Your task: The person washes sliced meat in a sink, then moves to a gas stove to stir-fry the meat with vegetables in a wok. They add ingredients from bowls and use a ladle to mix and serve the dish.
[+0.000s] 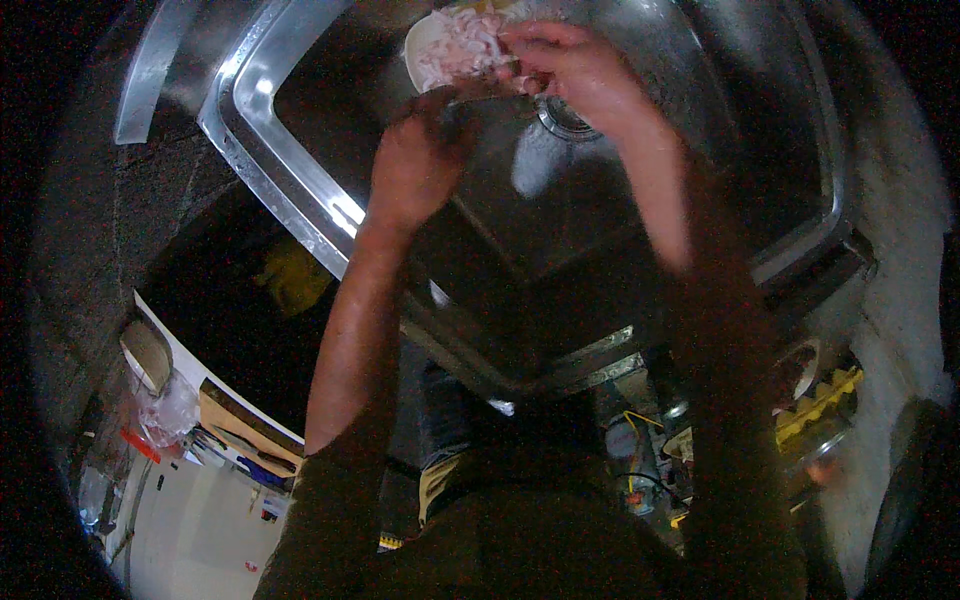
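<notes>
In the upper part of the head view, a pale container holds a heap of pinkish-white strips that look like raw meat or seafood, over a metal sink. My left hand is at the near side of the heap, fingers dark and blurred; whether it grips something cannot be made out. My right hand lies at the right of the heap, its fingers bent over small pinkish pieces; the hold itself is blurred. Behind my right wrist shows the round metal sink drain.
The raised metal sink rim runs around the basin. At lower left are a wooden cutting board with a knife, a clear plastic bag and a pale bowl-like thing. A yellow scalloped object lies at lower right.
</notes>
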A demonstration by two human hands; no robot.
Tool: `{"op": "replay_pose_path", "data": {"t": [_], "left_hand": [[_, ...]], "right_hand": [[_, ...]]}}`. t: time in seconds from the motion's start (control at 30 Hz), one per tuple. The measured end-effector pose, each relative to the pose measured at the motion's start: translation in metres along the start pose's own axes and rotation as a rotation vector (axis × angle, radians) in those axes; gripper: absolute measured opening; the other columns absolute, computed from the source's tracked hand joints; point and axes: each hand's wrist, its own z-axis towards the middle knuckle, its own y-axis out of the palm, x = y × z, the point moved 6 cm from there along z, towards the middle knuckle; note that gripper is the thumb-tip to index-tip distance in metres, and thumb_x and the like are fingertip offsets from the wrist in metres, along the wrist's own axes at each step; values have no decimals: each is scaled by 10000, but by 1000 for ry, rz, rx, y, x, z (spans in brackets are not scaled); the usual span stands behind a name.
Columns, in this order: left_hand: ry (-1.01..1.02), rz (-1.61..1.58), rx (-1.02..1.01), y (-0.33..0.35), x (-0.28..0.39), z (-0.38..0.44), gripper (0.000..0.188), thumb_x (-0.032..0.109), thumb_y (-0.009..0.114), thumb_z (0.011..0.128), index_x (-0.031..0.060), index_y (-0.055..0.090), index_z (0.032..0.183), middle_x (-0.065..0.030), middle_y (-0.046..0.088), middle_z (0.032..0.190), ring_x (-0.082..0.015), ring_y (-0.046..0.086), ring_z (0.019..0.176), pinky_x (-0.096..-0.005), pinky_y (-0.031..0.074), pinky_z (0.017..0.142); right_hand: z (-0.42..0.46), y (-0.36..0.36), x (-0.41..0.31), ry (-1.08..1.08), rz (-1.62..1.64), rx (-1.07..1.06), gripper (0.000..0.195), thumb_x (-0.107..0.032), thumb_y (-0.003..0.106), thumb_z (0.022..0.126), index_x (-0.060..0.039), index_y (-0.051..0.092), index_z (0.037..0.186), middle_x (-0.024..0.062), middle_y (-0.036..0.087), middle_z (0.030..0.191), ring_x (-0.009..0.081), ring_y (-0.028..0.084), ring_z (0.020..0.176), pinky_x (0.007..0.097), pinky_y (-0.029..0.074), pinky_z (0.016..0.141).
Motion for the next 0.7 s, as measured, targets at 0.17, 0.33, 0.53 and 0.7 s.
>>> {"op": "replay_pose_path", "data": {"t": [0.17, 0.33, 0.53, 0.7], "left_hand": [[109, -37, 81, 4, -16, -1, 436, 226, 665, 834, 16, 577, 1205, -227, 622, 1134, -402, 597, 1043, -448, 484, 904], [-19, 35, -16, 6, -17, -2, 416, 262, 651, 844, 16, 588, 1173, -230, 630, 1093, -407, 612, 1000, -465, 502, 859], [-3, 154, -4, 8, -17, -4, 348, 298, 615, 873, 51, 610, 1119, -233, 638, 1025, -416, 627, 923, -486, 518, 789], [-40, 113, -115, 9, -14, -2, 357, 319, 603, 883, 51, 603, 1119, -231, 624, 1046, -418, 613, 956, -489, 510, 809]], "right_hand": [[-5, -56, 17, -245, -580, 607, 188, -170, 672, 779, -121, 714, 955, 96, 708, 908, 220, 690, 787, 337, 534, 730], [-5, -61, 41, -153, -1195, 232, 156, -177, 622, 803, -139, 709, 927, 105, 700, 915, 315, 663, 843, 397, 525, 766], [-17, -42, 70, -328, -1216, 121, 152, -225, 619, 813, -159, 699, 923, 95, 693, 951, 331, 655, 868, 429, 526, 755], [-6, -13, 80, -225, -1627, -4, 157, -189, 618, 785, -120, 714, 889, 92, 701, 912, 298, 684, 772, 432, 544, 669]]}}
